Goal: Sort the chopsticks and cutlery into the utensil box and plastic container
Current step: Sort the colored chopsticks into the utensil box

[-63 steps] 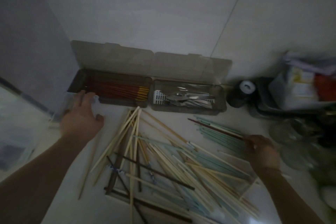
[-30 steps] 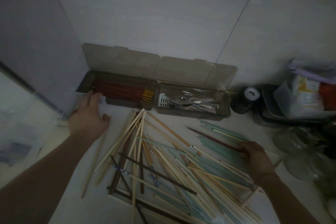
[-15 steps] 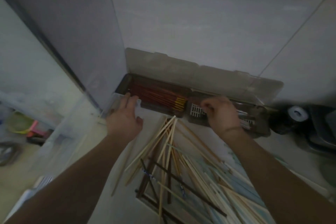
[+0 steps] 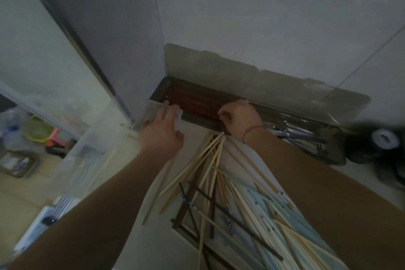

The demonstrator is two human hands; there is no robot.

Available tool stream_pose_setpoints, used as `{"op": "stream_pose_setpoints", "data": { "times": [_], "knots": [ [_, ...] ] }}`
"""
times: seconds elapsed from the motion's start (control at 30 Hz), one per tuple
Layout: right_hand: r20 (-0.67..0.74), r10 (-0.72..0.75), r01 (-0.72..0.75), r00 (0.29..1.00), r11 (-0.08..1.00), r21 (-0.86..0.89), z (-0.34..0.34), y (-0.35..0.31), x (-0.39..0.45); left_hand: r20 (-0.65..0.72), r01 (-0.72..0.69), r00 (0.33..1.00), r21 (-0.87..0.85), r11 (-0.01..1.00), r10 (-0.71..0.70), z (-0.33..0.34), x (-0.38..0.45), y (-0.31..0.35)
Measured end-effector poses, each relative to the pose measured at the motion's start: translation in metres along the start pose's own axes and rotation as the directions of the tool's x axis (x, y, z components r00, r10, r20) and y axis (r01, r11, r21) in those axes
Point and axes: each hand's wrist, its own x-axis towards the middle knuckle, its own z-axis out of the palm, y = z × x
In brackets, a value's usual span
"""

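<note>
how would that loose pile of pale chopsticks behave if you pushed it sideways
The pale chopsticks look thin, straight and stiff, so they would probably slide and fan apart rather than bend. They lie crossed over darker sticks, so a push would likely drag those along. Any round ones could roll on the smooth counter.

I see both hands crowded at the utensil box (image 4: 252, 112) — wall (image 4: 263, 17) and raised lid (image 4: 219, 66) close behind them, a grey panel (image 4: 109, 28) hard left. Loose chopsticks (image 4: 219, 193) clutter the bench (image 4: 157, 237) between my forearms — bare bench shows only under the left one.
</note>
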Motion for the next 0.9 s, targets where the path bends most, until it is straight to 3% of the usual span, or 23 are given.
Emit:
{"op": "stream_pose_setpoints", "data": {
  "times": [0.1,0.27,0.57,0.7,0.8,0.9],
  "knots": [
    [-0.24,-0.075,0.099,0.968,0.991,0.093,-0.012,0.003,-0.045,-0.027,-0.014,1.0,-0.016,1.0,0.014,0.003,0.0,-0.001],
    [-0.039,-0.046,0.045,0.998,0.999,-0.019,-0.006,0.012,-0.149,-0.032,-0.021,0.999,-0.041,0.999,0.02,0.005,0.0,-0.003],
    [-0.019,0.155,-0.156,0.988,0.981,-0.119,0.017,0.016,-0.207,0.003,0.005,1.0,-0.058,0.998,-0.005,0.0,0.0,0.0],
    [-0.102,0.183,-0.173,0.978,0.98,0.1,0.003,-0.001,-0.185,0.025,0.024,0.999,-0.055,0.998,-0.022,-0.001,0.0,0.0],
    [-0.106,0.38,-0.303,0.919,0.853,0.426,-0.018,-0.013,-0.15,0.011,0.022,1.0,-0.048,0.999,-0.022,-0.001,0.001,-0.001],
    [-0.216,0.42,-0.245,0.882,0.798,0.55,-0.032,-0.013,-0.109,0.002,0.018,1.0,-0.041,0.999,-0.018,0.001,0.0,-0.001]
  ]
}}
